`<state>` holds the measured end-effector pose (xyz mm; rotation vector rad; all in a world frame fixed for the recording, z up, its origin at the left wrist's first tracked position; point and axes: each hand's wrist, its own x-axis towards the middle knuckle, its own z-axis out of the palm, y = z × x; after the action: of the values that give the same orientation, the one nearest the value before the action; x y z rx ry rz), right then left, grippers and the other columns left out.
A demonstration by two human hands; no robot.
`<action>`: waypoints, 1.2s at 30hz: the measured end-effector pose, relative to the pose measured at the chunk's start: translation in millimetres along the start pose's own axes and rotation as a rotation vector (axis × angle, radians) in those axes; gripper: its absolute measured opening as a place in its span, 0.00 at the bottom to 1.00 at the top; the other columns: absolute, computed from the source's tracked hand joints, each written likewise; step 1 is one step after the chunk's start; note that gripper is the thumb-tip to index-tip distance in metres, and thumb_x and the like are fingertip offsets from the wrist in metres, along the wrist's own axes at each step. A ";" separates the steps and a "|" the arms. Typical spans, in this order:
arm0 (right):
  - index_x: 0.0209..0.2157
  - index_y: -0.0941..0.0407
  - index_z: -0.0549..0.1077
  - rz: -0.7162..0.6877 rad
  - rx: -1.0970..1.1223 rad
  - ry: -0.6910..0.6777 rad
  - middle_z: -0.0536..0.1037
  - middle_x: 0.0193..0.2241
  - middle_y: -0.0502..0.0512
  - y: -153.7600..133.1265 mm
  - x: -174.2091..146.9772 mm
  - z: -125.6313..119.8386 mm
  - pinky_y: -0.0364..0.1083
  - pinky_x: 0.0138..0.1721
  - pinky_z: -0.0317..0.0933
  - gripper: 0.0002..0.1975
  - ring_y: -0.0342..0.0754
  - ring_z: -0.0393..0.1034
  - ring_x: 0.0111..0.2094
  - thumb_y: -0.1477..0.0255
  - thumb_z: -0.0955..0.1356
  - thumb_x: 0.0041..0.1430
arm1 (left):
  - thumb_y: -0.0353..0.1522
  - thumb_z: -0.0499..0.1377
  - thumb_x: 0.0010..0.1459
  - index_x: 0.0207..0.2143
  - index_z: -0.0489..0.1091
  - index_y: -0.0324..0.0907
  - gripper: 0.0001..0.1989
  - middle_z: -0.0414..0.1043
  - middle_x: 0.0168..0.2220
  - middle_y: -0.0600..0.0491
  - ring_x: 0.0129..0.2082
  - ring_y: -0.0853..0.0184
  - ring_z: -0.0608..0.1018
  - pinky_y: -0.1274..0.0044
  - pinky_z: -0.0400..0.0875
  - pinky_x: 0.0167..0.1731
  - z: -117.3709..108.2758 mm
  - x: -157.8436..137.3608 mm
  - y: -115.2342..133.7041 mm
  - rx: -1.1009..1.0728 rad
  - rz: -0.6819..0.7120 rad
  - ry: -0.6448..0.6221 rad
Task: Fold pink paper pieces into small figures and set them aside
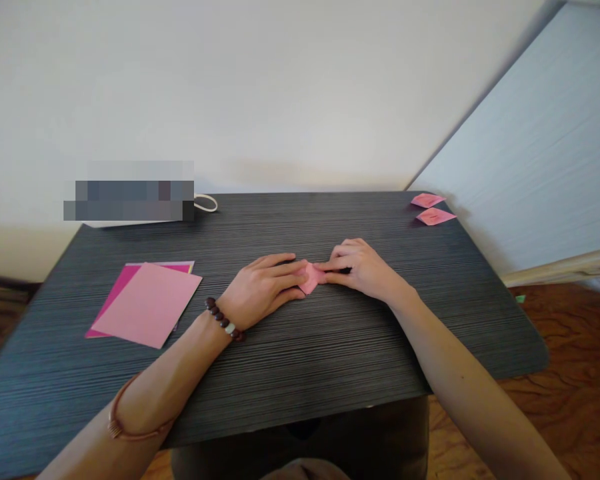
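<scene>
A small piece of folded pink paper (310, 277) lies on the dark table, between both hands. My left hand (266, 283) is laid flat, its fingers stretched out and their tips resting on the paper's left part. On the other side, my right hand (357, 268) pinches the paper's right corner between thumb and forefinger, with the other fingers curled. The left fingertips hide some of the folds.
Left on the dark table (280, 360) lies a stack of square pink sheets (150, 303). Two folded pink paper pieces (435, 217) rest at the far right corner. A blurred-out object (130, 200) with a white loop stands at the back left, near the wall.
</scene>
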<state>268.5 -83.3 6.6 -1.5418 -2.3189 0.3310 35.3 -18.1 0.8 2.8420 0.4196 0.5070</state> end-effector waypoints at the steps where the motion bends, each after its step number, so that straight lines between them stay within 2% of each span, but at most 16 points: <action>1: 0.43 0.47 0.75 -0.018 0.015 0.011 0.75 0.32 0.51 1.8 0.0 0.4 0.48 0.40 0.52 0.16 0.45 0.64 0.35 0.57 0.64 0.57 | 0.37 0.53 0.60 0.44 0.72 0.46 0.12 0.71 0.51 0.55 0.54 0.63 0.68 0.67 0.66 0.52 0.5 -0.2 -1.7 -0.002 -0.001 0.015; 9: 0.38 0.49 0.77 -0.083 0.086 0.137 0.72 0.36 0.52 0.2 1.6 3.7 0.48 0.41 0.57 0.13 0.45 0.63 0.36 0.59 0.67 0.55 | 0.35 0.54 0.60 0.42 0.73 0.45 0.11 0.74 0.47 0.54 0.50 0.64 0.72 0.68 0.69 0.50 3.3 2.4 -3.9 -0.026 0.033 0.082; 13: 0.36 0.49 0.78 -0.103 0.095 0.142 0.73 0.34 0.52 -2.5 2.4 4.3 0.49 0.41 0.57 0.12 0.46 0.64 0.37 0.59 0.67 0.55 | 0.33 0.53 0.61 0.43 0.72 0.44 0.11 0.73 0.47 0.53 0.50 0.64 0.72 0.68 0.69 0.50 3.2 1.6 -3.7 -0.017 0.032 0.107; 19: 0.35 0.51 0.78 -0.144 0.101 0.113 0.75 0.34 0.52 -6.1 3.7 5.4 0.48 0.41 0.58 0.11 0.45 0.64 0.36 0.64 0.64 0.60 | 0.33 0.54 0.60 0.46 0.70 0.43 0.13 0.70 0.48 0.48 0.50 0.62 0.69 0.66 0.67 0.50 -1.7 2.8 3.6 -0.011 0.015 0.077; 25: 0.36 0.53 0.77 -0.115 0.087 0.116 0.76 0.34 0.52 -9.1 3.5 5.6 0.47 0.41 0.58 0.13 0.45 0.65 0.36 0.65 0.62 0.62 | 0.30 0.53 0.60 0.34 0.73 0.41 0.09 0.71 0.39 0.49 0.42 0.64 0.71 0.68 0.69 0.44 0.4 3.8 8.3 -0.011 -0.055 0.102; 31: 0.36 0.53 0.76 -0.056 0.107 0.134 0.76 0.34 0.52 -10.2 3.6 7.0 0.47 0.41 0.57 0.11 0.45 0.65 0.37 0.66 0.63 0.62 | 0.31 0.52 0.61 0.38 0.70 0.39 0.08 0.72 0.36 0.49 0.39 0.65 0.72 0.69 0.69 0.43 3.8 4.8 7.3 -0.123 -0.128 0.182; 36: 0.34 0.54 0.75 0.034 0.135 0.119 0.74 0.32 0.52 -13.1 4.7 9.9 0.47 0.39 0.54 0.13 0.46 0.64 0.36 0.64 0.62 0.62 | 0.34 0.54 0.60 0.33 0.71 0.40 0.08 0.70 0.37 0.49 0.39 0.65 0.71 0.70 0.69 0.42 3.7 3.5 6.7 -0.092 -0.198 0.212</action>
<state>251.8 -84.0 3.1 -1.4952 -2.1366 0.3855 41.5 -23.9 0.2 2.6317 0.6891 0.7682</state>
